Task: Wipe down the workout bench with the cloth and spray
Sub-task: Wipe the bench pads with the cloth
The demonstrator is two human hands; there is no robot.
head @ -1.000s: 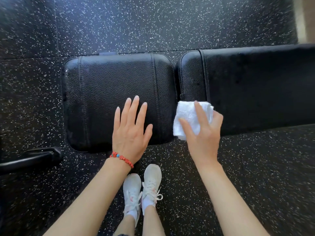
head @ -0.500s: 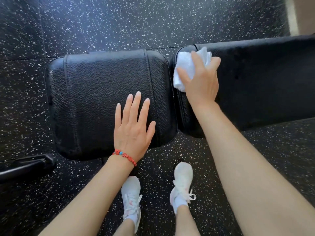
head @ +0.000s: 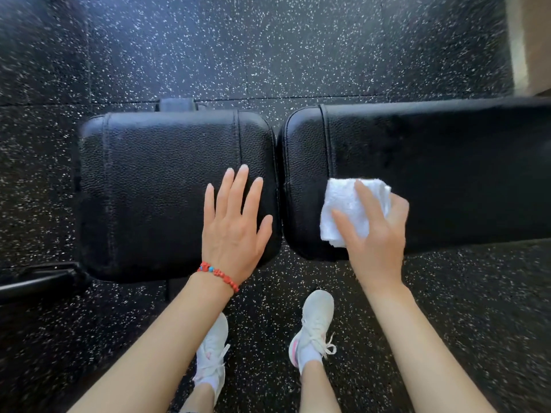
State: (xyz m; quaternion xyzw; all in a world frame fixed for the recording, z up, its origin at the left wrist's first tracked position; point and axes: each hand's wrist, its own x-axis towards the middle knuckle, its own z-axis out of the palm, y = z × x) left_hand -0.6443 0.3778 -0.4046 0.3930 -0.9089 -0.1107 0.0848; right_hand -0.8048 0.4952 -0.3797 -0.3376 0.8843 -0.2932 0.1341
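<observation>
The black padded workout bench has two parts: a short seat pad [head: 155, 189] on the left and a long back pad [head: 447, 168] running off the right edge. My left hand [head: 235, 228] lies flat on the seat pad's near right corner, fingers spread, a red bead bracelet on the wrist. My right hand [head: 375, 234] presses a folded white cloth [head: 346, 210] onto the near left end of the back pad. No spray bottle is in view.
Black rubber flooring [head: 268, 49] with white flecks surrounds the bench. A black metal bar [head: 38, 281] of the frame sticks out at the lower left. My two white sneakers [head: 316, 320] stand just in front of the bench. A pale wall strip [head: 527, 40] is at the top right.
My right hand pushed the cloth from the near edge to the far edge of the back pad, then pulled it back toward me. My left hand stayed flat on the seat pad.
</observation>
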